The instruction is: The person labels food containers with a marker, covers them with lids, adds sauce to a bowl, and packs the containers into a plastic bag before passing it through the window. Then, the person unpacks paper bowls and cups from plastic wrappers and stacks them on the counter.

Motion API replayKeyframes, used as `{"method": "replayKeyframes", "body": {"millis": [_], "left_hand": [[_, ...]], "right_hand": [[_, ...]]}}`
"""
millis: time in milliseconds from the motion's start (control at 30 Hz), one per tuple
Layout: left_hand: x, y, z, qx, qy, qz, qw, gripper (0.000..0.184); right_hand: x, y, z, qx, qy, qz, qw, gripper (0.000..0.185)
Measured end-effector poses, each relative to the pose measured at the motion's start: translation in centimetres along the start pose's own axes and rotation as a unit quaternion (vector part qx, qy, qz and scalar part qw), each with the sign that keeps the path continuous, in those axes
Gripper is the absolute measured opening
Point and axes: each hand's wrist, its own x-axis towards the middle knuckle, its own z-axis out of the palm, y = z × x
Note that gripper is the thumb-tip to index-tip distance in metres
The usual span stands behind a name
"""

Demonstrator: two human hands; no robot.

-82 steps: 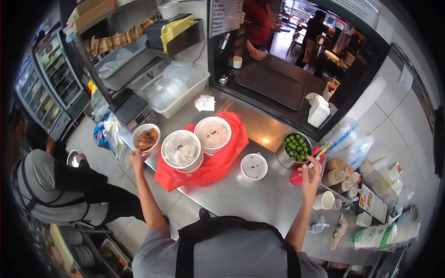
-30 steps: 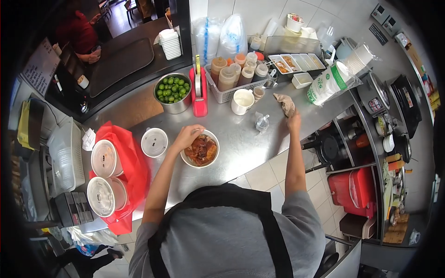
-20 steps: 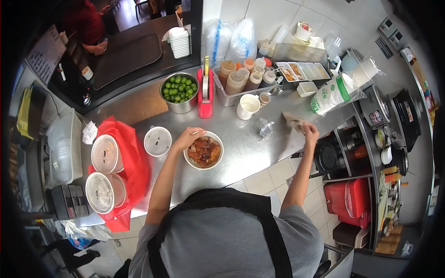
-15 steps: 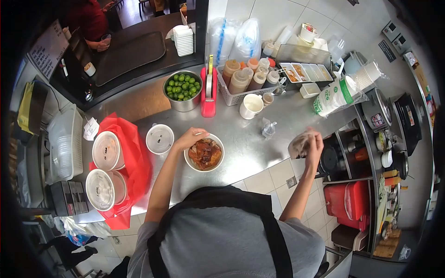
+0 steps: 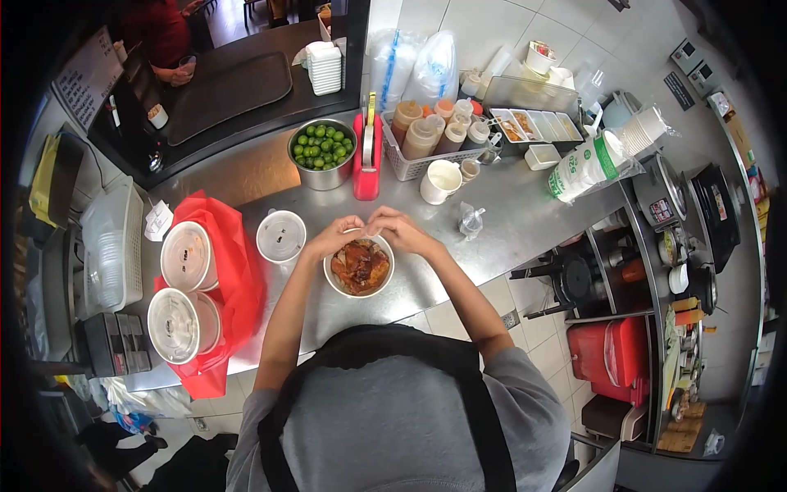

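Note:
A white round bowl holds browned meat pieces with a glossy dark glaze. Both my hands meet above its far rim. My left hand is closed at the rim's far left side, fingertips bent inward. My right hand pinches right beside it, fingertips almost touching the left ones. A small pale or see-through edge shows under the fingers; I cannot make out what it is. Left of the bowl stands a lidded white tub.
Two lidded tubs sit on a red plastic bag at left. Behind are a pot of green limes, a red tape dispenser, a basket of sauce bottles and a white mug. A small clear bag lies at right.
My right hand has come from far right, where it held something thin and see-through, to the bowl's far rim. My left hand has stayed at the rim.

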Motion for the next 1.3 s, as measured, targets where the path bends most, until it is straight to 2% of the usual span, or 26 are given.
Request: {"method": "replayKeyframes", "body": {"millis": [133, 233, 333, 433, 467, 533, 567, 700, 800, 833, 900, 933, 967, 1000, 1033, 1067, 1133, 1200, 1267, 1300], "left_hand": [[-0.3, -0.5, 0.6, 0.014, 0.118, 0.011, 0.993, 0.012], [-0.1, -1.6, 1.2, 0.019, 0.245, 0.035, 0.969, 0.014], [-0.4, -1.2, 2.3, 0.191, 0.369, 0.032, 0.909, 0.017], [-0.5, -1.8, 1.9, 0.236, 0.400, -0.016, 0.886, 0.019], [-0.7, -1.7, 1.8, 0.228, 0.386, -0.044, 0.893, 0.020], [-1.8, -0.7, 2.0, 0.213, 0.357, -0.101, 0.904, 0.022], [-2.7, 1.1, 2.9, 0.151, 0.356, -0.098, 0.917, 0.021], [-4.8, -1.2, 3.5, -0.077, 0.327, -0.086, 0.938, 0.015], [-7.0, -1.1, 6.0, -0.260, 0.298, -0.123, 0.910, 0.014], [-7.2, -1.1, 6.9, -0.291, 0.284, -0.114, 0.906, 0.017], [-7.8, -0.9, 8.4, -0.352, 0.257, -0.099, 0.895, 0.021], [-8.2, -0.6, 8.6, -0.337, 0.251, -0.107, 0.901, 0.024], [-8.7, 0.1, 8.6, -0.322, 0.245, -0.114, 0.907, 0.026], [-9.1, 0.3, 8.6, -0.307, 0.241, -0.119, 0.913, 0.028], [-9.6, -0.3, 7.9, -0.273, 0.211, -0.146, 0.927, 0.042], [-10.0, 0.2, 7.8, -0.221, 0.212, -0.162, 0.938, 0.046], [-10.7, 1.9, 7.5, -0.113, 0.216, -0.187, 0.952, 0.055], [-10.1, 0.7, 6.8, -0.107, 0.274, -0.164, 0.942, 0.062], [-9.5, 0.9, 6.3, -0.121, 0.354, -0.126, 0.919, 0.062], [-8.7, -0.1, 5.8, -0.089, 0.372, -0.064, 0.922, 0.063]], "right_hand": [[-2.4, -0.9, -1.4, -0.036, -0.036, 0.044, 0.998, 0.018], [-5.4, -1.8, -1.2, -0.036, 0.001, 0.057, 0.998, 0.020], [-7.4, -2.7, -1.3, 0.125, 0.022, 0.154, 0.980, 0.023], [-9.2, -1.6, -0.6, 0.243, 0.097, 0.237, 0.936, 0.026], [-9.6, -1.8, -0.1, 0.276, 0.128, 0.273, 0.913, 0.026], [-10.1, -1.1, 2.1, 0.232, 0.176, 0.226, 0.930, 0.027], [-10.1, -1.1, 3.1, 0.210, 0.200, 0.202, 0.935, 0.028], [-10.3, -1.5, 5.1, 0.270, 0.259, 0.241, 0.896, 0.028], [-9.9, -2.2, 5.3, 0.283, 0.247, 0.244, 0.894, 0.027], [-10.0, -1.1, 5.7, 0.265, 0.212, 0.209, 0.917, 0.026], [-9.3, -0.6, 6.0, 0.256, 0.212, 0.194, 0.923, 0.024], [-8.9, -0.3, 5.8, 0.252, 0.211, 0.187, 0.926, 0.023], [-8.2, -0.3, 4.7, 0.304, 0.239, 0.250, 0.888, 0.027], [-7.4, -0.1, 3.3, 0.167, 0.248, 0.255, 0.919, 0.029], [-6.7, 0.1, 1.8, 0.027, 0.254, 0.255, 0.933, 0.031], [-6.0, 0.5, 0.2, -0.112, 0.255, 0.251, 0.927, 0.033], [-4.6, 2.4, -3.5, -0.233, 0.282, 0.188, 0.911, 0.039], [-2.2, 5.0, -7.6, -0.234, 0.375, 0.167, 0.881, 0.040], [0.7, 6.0, -11.3, -0.262, 0.418, 0.247, 0.834, 0.044], [1.7, 6.9, -12.6, -0.279, 0.388, 0.315, 0.820, 0.047]]}}
